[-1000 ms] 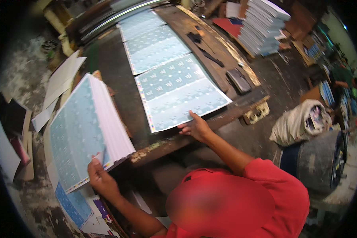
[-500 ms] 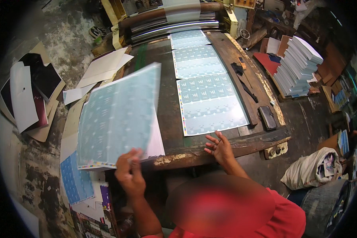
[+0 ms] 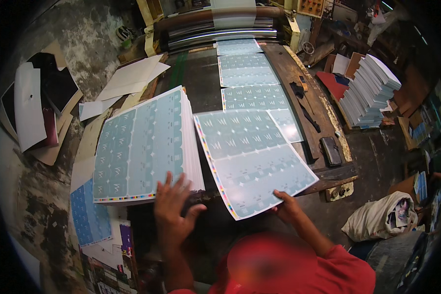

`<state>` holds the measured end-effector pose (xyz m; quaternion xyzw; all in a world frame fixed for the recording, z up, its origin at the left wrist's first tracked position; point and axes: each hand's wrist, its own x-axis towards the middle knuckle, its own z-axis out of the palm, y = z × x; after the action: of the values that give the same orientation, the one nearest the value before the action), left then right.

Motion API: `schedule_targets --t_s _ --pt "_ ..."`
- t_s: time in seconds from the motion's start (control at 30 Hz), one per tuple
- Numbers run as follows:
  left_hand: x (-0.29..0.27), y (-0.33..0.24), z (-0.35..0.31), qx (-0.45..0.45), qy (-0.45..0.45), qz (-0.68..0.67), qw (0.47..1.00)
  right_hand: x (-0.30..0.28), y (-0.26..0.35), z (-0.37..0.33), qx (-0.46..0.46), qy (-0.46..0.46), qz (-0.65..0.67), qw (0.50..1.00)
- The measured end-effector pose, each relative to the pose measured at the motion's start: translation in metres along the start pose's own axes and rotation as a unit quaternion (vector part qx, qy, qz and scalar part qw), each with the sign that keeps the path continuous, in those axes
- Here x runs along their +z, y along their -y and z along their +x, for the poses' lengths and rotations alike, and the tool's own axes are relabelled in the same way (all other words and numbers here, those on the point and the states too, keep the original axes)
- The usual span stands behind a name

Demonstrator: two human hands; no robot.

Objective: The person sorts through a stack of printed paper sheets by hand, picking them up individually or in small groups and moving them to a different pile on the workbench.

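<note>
My right hand [image 3: 285, 206] grips the near right edge of a printed sheet [image 3: 252, 157], thumb on top. The sheet is pale teal with a strip of colour patches along its left side, and it bows slightly over the table's front edge. Behind it, partly covered, lies another printed sheet [image 3: 255, 98] of the same pattern, in a line of sheets that runs back to the rollers [image 3: 223, 35]. On the left stands a thick stack of printed sheets [image 3: 139, 147]. My left hand [image 3: 173, 210] is beside the stack's near right corner, empty, its fingers spread.
The wooden table [image 3: 191, 68] carries a dark wallet-like case [image 3: 330, 151] and a black strap [image 3: 306, 115] on its right. A tall paper stack [image 3: 370, 93] stands beyond, right. A white sack [image 3: 382, 215] sits at lower right. Loose pale boards [image 3: 130, 81] lie at the left.
The sheet that my left hand was lifting at the stack is now in front of the row, held by my right hand. My left hand has let go.
</note>
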<state>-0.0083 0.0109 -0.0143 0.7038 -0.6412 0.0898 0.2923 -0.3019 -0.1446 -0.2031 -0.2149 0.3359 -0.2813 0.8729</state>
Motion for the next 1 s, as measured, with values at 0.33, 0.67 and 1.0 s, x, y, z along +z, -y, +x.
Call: schedule_targets --t_s 0.33,0.67,1.0 --pt "0.030 0.032 -0.007 -0.053 -0.085 0.080 0.992 -0.050 -0.052 -0.059 0.058 -0.068 -0.096 0.991" --pt "0.002 0.064 -0.032 -0.116 -0.163 0.004 0.980 -0.021 -0.048 0.000 0.073 -0.072 -0.035 0.994" --pt "0.045 0.031 -0.018 -0.200 -0.372 -0.117 0.899 -0.030 -0.017 0.035 -0.066 -0.072 -0.057 0.994"
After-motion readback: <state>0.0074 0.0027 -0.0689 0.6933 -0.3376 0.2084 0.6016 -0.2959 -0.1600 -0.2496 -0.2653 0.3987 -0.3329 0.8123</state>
